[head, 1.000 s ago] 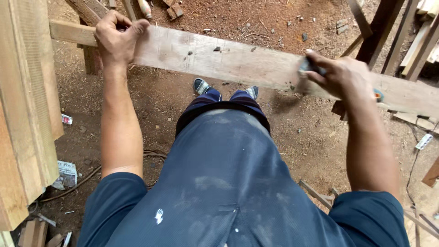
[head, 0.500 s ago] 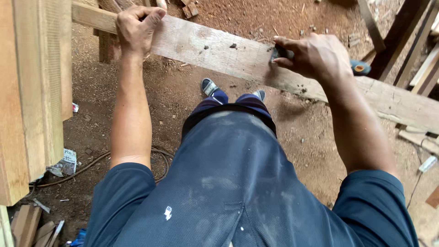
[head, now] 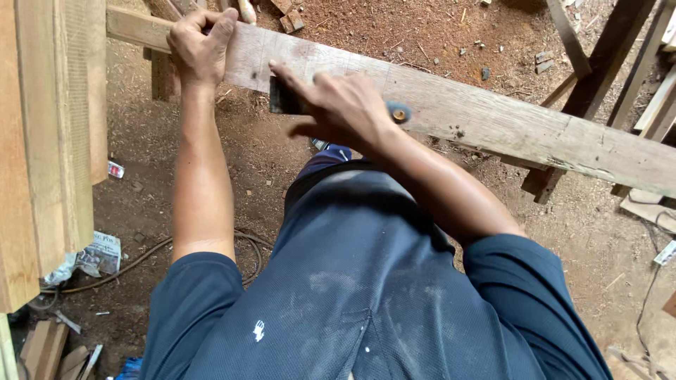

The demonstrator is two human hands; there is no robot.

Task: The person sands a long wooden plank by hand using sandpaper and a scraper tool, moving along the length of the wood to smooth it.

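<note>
A long, weathered wooden plank point(head: 493, 119) runs across in front of the person, slanting from the upper left down toward the right, raised off the reddish dirt floor point(head: 211, 162) and resting on rough timber supports point(head: 542, 179) near its right part. The left hand point(head: 201, 46) is clamped over the plank's far edge near its left end, fingers curled over the top and the thumb lying along the face, so it is closed firmly on the wood. The right hand point(head: 338, 105) sits on the plank just right of the left one, near but not touching it, wrapped around a small dark block-shaped tool point(head: 282, 98) pressed against the plank's near edge; the forefinger stretches out along the tool's top. A round blue-grey end with a yellowish centre point(head: 400, 111) pokes out behind the wrist, though I cannot tell whether it belongs to the same tool. Both arms come out of dusty dark blue sleeves. To the left stands a stack of 2 or 3 pale upright boards point(head: 49, 141), with crumpled paper scraps point(head: 98, 253) and a thin cable point(head: 141, 257) on the ground beside them. Small wood offcuts point(head: 289, 20) lie beyond the plank.
</note>
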